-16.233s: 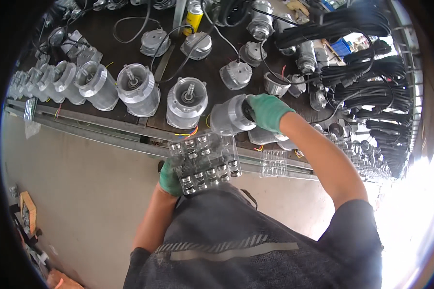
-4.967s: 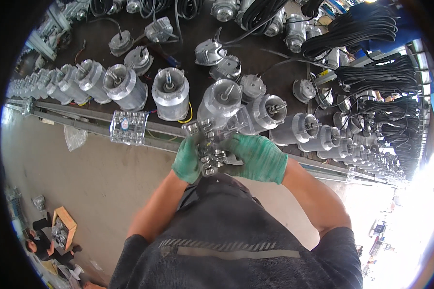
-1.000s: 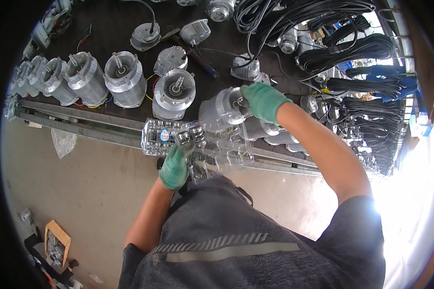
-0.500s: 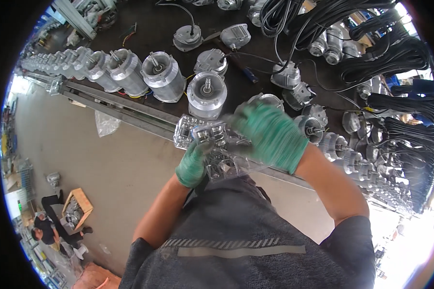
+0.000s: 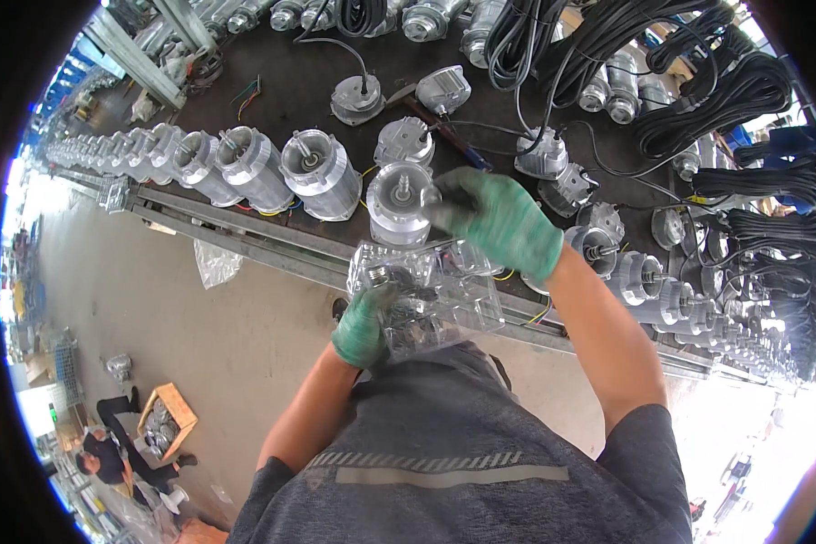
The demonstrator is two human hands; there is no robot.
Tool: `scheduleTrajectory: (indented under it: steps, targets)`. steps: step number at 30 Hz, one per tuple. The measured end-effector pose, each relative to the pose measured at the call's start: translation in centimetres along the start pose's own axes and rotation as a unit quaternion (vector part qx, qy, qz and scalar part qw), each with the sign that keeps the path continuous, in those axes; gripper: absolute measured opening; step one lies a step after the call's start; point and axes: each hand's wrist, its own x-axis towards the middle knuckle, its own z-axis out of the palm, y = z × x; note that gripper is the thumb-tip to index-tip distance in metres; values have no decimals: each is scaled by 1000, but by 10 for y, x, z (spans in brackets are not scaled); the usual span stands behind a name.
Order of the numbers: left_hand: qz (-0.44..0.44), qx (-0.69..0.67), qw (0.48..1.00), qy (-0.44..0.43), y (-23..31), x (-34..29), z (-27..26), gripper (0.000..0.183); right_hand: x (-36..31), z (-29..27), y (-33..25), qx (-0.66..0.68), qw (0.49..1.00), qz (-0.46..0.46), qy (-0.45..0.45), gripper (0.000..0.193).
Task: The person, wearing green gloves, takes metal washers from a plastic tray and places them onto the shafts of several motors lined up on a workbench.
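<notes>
My left hand (image 5: 364, 319), in a green glove with dark fingers, is closed at the clear plastic blister tray (image 5: 467, 313). A small ring-shaped metal part (image 5: 385, 274) shows by its fingertips. My right hand (image 5: 503, 222), gloved alike, is closed at the fingertips on a small shiny round metal part (image 5: 432, 201), partly hidden by the fingers. Just left of that part stands an open-topped silver motor housing (image 5: 399, 227) with its shaft (image 5: 403, 189) pointing up. The right fingertips are close to its rim; whether they touch cannot be seen.
A row of motor housings (image 5: 322, 186) lines the bench edge (image 5: 272, 251), continuing on the right (image 5: 639, 276). Behind are cast end covers (image 5: 357, 100), a hammer-like tool (image 5: 453, 140) and coiled black cables (image 5: 716, 104). A person (image 5: 109, 453) sits by a wooden crate (image 5: 177, 412) at lower left.
My right hand has moved from over the tray, up beside the motor housing, with the small metal part at its fingertips. The plastic tray shows more openly now. The view has shifted slightly.
</notes>
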Motion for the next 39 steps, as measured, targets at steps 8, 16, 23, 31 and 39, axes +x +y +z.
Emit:
scheduleTrajectory:
  steps: [8, 16, 23, 31, 39]
  targets:
    - [-41, -35, 994, -90, 66, -17, -39, 47, 60, 27, -2, 67, 973, 220, -19, 39]
    - [17, 14, 993, -118, 74, 1, -78, 59, 66, 39, -5, -171, 975, 139, 20, 43]
    - [-49, 4, 987, -155, 106, 3, -80, 56, 82, 34, -31, -472, 876, 12, -103, 18]
    - [20, 100, 986, -131, 93, 25, -111, 46, 116, 57, -49, -539, 813, 124, -181, 23]
    - [-96, 15, 976, -194, 122, 35, -109, 41, 121, 72, -47, -584, 780, 146, -172, 30]
